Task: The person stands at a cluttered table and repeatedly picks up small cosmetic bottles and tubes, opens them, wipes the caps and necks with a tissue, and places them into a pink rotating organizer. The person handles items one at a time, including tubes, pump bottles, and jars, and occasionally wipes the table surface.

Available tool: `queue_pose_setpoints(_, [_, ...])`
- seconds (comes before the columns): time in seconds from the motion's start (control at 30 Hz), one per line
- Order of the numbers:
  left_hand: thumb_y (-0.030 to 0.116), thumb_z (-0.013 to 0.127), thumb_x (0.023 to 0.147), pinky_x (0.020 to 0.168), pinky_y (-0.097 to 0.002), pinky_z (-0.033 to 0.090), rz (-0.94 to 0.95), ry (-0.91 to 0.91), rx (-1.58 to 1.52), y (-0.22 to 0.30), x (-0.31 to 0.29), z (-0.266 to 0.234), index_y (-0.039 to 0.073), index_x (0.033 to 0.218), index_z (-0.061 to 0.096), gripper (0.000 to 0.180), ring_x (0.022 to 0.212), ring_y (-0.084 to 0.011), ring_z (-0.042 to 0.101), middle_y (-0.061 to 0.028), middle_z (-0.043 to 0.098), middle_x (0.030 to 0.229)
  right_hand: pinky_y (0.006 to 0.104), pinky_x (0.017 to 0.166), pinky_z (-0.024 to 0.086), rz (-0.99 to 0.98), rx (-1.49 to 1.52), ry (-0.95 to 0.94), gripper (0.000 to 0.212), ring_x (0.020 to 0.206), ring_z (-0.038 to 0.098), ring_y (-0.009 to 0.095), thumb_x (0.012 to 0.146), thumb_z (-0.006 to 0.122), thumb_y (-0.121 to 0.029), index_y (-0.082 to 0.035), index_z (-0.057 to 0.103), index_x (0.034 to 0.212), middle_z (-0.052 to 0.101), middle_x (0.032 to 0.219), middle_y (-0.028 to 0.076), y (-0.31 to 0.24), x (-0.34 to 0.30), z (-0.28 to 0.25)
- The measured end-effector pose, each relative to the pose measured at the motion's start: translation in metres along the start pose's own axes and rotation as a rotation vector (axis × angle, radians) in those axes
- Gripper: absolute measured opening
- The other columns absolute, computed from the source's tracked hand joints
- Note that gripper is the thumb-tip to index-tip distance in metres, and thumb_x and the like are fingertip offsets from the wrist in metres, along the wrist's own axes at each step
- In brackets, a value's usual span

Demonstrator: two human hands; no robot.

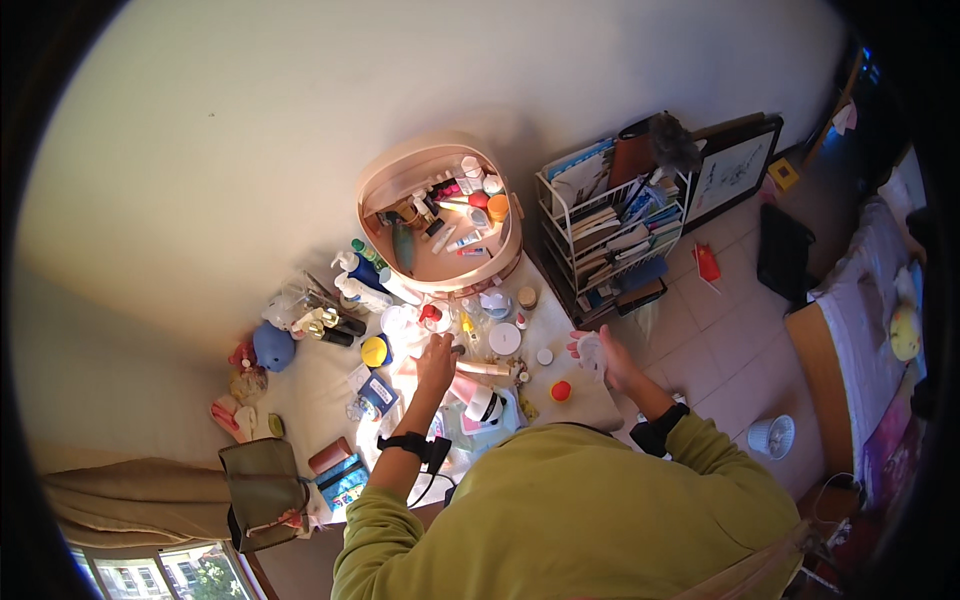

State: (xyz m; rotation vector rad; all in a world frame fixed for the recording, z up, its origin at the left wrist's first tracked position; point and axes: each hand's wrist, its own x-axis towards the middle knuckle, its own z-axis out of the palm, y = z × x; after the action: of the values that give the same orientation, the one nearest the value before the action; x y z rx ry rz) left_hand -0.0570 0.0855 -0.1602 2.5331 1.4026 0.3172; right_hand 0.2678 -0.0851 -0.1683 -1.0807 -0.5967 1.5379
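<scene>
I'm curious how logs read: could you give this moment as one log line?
left hand: over table, grip unclear | right hand: holds clear item | bin: tubes inside

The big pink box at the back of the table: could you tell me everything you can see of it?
The pink storage box is rounded, smooth and plastic-looking, with a thick rim. It stands open on the table, near the wall. Small tubes, bottles and an orange jar lie or stand inside. Neither the left hand nor the right hand touches it.
</scene>
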Motion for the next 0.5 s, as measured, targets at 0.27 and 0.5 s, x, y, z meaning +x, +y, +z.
queue_pose_setpoints(0.27, [0.015,0.063,0.084,0.064,-0.0388,0.048,0.075,0.173,-0.143,0.019,0.090,-0.062,0.010,0.097,0.061,0.015,0.075,-0.0299,0.063,-0.0101,0.062,0.086,0.0376,0.089,0.047,0.007,0.197,0.057,0.074,0.106,0.055,0.022,0.094,0.029,-0.063,-0.003,0.040,0.136,0.056,0.117,0.011,-0.001,-0.011,-0.005])
queue_pose_setpoints(0.5, [0.018,0.063,0.082,0.074,-0.0458,0.051,0.019,0.089,0.075,-0.003,0.196,-0.036,0.012,0.099,0.062,0.018,0.087,-0.0361,0.062,-0.0122,0.059,0.100,0.0410,0.092,0.045,-0.090,0.319,0.076,0.074,0.110,0.053,0.025,0.094,0.030,-0.063,-0.003,0.038,0.137,0.055,0.119,0.013,-0.011,-0.015,-0.001])
